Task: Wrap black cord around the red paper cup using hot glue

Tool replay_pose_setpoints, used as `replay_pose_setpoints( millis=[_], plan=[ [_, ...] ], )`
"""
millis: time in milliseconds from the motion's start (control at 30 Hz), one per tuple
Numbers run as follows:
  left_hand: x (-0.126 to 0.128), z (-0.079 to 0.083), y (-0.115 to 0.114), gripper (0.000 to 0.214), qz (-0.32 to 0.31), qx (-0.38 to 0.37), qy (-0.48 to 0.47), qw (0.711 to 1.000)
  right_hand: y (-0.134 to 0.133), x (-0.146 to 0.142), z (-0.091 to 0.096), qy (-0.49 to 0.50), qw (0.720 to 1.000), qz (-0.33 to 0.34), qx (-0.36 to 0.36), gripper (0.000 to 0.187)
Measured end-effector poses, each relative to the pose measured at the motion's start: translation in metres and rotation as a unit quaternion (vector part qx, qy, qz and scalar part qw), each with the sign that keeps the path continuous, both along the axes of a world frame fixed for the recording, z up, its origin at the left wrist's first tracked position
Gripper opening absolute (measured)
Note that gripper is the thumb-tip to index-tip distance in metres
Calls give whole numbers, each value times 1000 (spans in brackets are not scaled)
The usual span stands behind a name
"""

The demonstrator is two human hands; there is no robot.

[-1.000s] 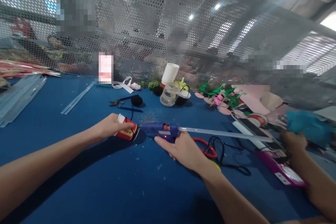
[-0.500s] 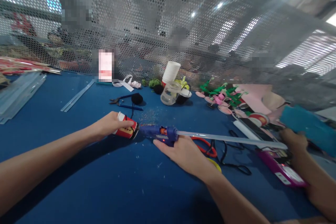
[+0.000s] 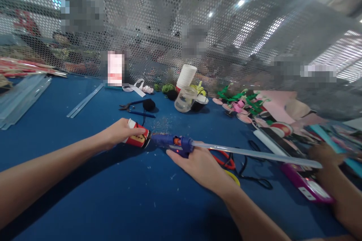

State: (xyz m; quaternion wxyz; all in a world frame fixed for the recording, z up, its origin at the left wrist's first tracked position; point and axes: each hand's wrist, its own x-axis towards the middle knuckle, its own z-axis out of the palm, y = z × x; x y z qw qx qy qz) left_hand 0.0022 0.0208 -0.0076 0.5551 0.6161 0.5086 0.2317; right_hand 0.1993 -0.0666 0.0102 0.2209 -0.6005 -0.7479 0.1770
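Note:
Tipped on its side, a small red paper cup (image 3: pixel 137 140) with a black rim is gripped by my left hand (image 3: pixel 120 132), thumb along its wall. My right hand (image 3: pixel 202 163) is wrapped round a blue hot glue gun (image 3: pixel 172 143), whose nozzle points left at the cup's black rim; whether the tip touches it I cannot tell. A small red light glows on the gun. From its back a long clear glue stick (image 3: pixel 254 153) runs to the right. A black cord lies across the cup and leads up to a black ball of yarn (image 3: pixel 149 104).
Behind the cup lie pliers (image 3: pixel 131 105). Further back stand a clear plastic cup (image 3: pixel 185 99) and stacked white cups (image 3: pixel 187 76). Several glue sticks (image 3: pixel 25 99) lie left. At right are a purple power strip (image 3: pixel 308 186), black cables and another person's hand (image 3: pixel 325 154).
My hands keep nearly the same pose, the nozzle still at the cup's rim. On the right, the other person's blue sheet has shifted and now shows as narrow strips.

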Motion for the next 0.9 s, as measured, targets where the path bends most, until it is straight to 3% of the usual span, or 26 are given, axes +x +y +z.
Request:
replay_pose_setpoints(
  millis=[300, 900],
  plan=[
    [0, 1, -1, 32, -5, 18, 18, 1000, -1, 2, 0, -4, 999, 35, -3, 20],
    [2, 3, -5, 35, -13, 62, 64, 996, 3, -3, 10, 18, 1000, -1, 15, 18]
  ],
)
